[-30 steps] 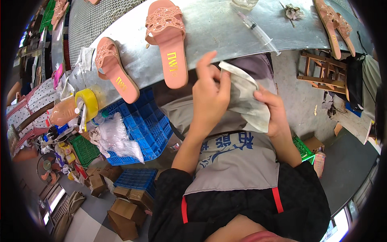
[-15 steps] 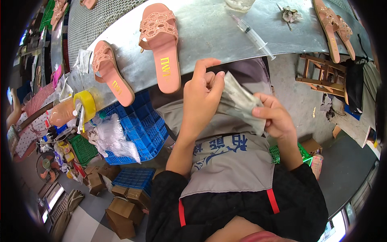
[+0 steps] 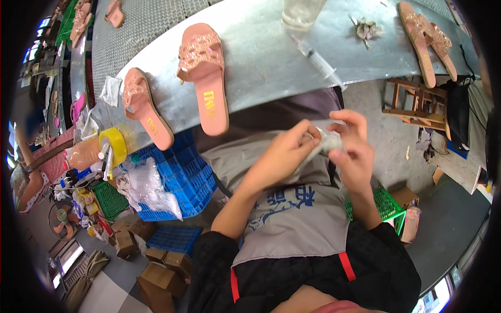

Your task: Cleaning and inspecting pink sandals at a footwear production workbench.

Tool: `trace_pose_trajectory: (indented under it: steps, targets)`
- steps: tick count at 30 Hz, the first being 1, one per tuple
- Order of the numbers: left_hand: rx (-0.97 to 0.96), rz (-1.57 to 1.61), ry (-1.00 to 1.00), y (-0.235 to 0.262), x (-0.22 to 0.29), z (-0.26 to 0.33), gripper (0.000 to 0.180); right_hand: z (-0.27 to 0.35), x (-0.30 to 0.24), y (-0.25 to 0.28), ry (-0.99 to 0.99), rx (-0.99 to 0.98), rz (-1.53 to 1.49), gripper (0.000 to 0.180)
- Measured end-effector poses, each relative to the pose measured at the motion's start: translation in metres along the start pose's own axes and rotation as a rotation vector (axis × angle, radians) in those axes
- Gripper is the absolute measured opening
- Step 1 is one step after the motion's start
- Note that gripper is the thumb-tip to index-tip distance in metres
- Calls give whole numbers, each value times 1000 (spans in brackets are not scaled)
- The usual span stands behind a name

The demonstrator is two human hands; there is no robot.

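cloth (image 3: 329, 141): bunched between both hands, over the apron (image 3: 295, 242) | long axis: unclear (it's crumpled, half covered) | left hand (image 3: 286, 156): fingers pinching it | right hand (image 3: 356, 151): fingers curved around it, grip unclear

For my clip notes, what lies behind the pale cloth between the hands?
Grey fabric over the lap shows around the pale cloth. Directly behind, the view is covered by the cloth, left hand and right hand.
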State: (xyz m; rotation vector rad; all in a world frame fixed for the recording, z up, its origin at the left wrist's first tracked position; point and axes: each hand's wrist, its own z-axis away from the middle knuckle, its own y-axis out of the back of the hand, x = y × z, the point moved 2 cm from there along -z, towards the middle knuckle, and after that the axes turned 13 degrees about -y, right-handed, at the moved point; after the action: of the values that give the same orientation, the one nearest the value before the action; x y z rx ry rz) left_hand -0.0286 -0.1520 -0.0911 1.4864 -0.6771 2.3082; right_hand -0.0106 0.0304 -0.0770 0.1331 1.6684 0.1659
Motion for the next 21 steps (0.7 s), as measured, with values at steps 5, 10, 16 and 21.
trace_pose_trajectory:
  steps: [5, 10, 16, 21]
  targets:
    - [-24, 462, -44, -3, 1, -14, 35, -3, -22, -22, -144, -305, -1067, 14]
    - [407, -8, -497, 15, 78, -31, 39, -24, -38, -5, -145, -323, -1186, 15]
    - [723, -676, -893, 48, 119, -99, 97, -32, -27, -8, -197, -63, -903, 21]
    - [650, -695, -740, 58, 112, -147, 102, -16, -24, 8, -307, 19, -959, 15]
